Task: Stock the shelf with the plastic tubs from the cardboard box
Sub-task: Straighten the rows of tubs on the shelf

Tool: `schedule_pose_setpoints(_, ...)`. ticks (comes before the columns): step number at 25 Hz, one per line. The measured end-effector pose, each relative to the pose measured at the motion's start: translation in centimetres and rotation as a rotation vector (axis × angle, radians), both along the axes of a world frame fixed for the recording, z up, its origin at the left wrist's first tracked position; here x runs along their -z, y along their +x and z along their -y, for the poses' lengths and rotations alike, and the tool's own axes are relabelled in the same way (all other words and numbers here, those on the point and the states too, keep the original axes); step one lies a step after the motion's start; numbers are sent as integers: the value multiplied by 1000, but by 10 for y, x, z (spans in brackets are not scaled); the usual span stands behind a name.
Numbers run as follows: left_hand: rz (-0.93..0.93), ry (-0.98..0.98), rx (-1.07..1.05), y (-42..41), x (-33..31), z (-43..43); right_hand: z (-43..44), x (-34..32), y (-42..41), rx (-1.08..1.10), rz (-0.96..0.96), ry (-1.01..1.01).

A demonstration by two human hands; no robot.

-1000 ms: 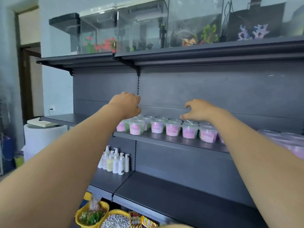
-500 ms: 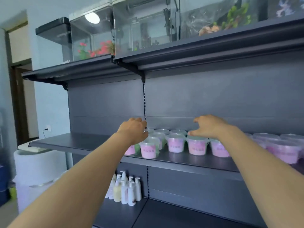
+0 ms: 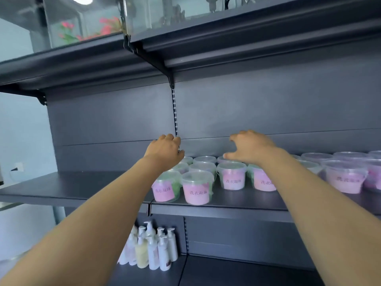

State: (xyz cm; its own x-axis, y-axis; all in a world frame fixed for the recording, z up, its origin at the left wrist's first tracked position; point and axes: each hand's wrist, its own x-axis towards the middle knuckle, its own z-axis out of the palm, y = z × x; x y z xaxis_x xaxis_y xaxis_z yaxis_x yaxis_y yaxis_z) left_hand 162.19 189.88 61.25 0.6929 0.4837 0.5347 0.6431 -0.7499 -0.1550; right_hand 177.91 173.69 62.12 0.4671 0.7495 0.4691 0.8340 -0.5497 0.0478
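Tubs [image 3: 197, 187] clustered mid-shelf [image 3: 82, 188], front row near the edge. Left hand [image 3: 165, 150] over rear tubs, fingers curled, grip unclear. Right hand [image 3: 250, 147] spread loose above them, nothing seen in it.

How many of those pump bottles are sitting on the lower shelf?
8 pump bottles, bunched together at the left of the lower shelf: one yellowish in front, the rest white. They overlap, so more may be hidden behind.

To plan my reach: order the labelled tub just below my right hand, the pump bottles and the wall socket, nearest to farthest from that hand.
1. Tub, directly below the right hand.
2. Pump bottles, down left on the lower shelf.
3. Wall socket, far off to the left.
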Motion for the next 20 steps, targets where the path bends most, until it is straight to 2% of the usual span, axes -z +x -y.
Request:
schedule_pose_setpoints(5,-51,-5,162,4,2,-100,-84,14,-7,53,-171,26)
schedule_pose_setpoints(12,-101,-50,298,-1,16,-195,-166,13,-17,203,-160,-24)
schedule_pose_setpoints(20,-88,-120,489,25,40,-226,-171,32,4,354,-157,-104)
